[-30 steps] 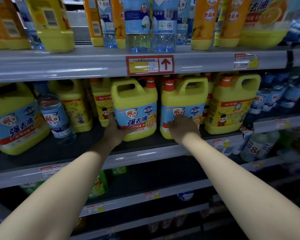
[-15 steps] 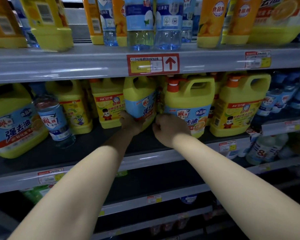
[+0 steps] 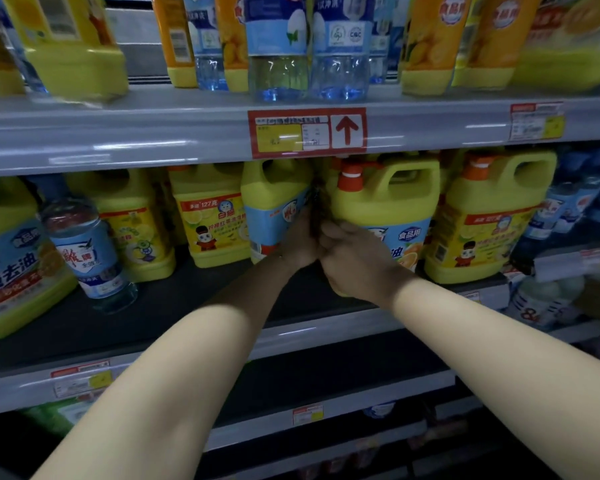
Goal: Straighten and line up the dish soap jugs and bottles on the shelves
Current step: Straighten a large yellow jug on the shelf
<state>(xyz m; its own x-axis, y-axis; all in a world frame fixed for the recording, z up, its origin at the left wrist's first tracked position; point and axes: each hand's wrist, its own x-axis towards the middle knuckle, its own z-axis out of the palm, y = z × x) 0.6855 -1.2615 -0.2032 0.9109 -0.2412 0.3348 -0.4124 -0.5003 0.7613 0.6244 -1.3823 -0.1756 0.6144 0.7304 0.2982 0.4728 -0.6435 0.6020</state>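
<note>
Left hand (image 3: 300,245) is gripping the turned jug (image 3: 271,202), right hand (image 3: 355,263) gripping the orange-capped jug (image 3: 395,206) beside it, fingers (image 3: 340,232) curling into the gap between.

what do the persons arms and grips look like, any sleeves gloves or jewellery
The left forearm and right forearm are bare, with no sleeve in view. The left grip and right grip are bare hands: no gloves, and no watch, bracelet or ring shows in the dim light.
</note>
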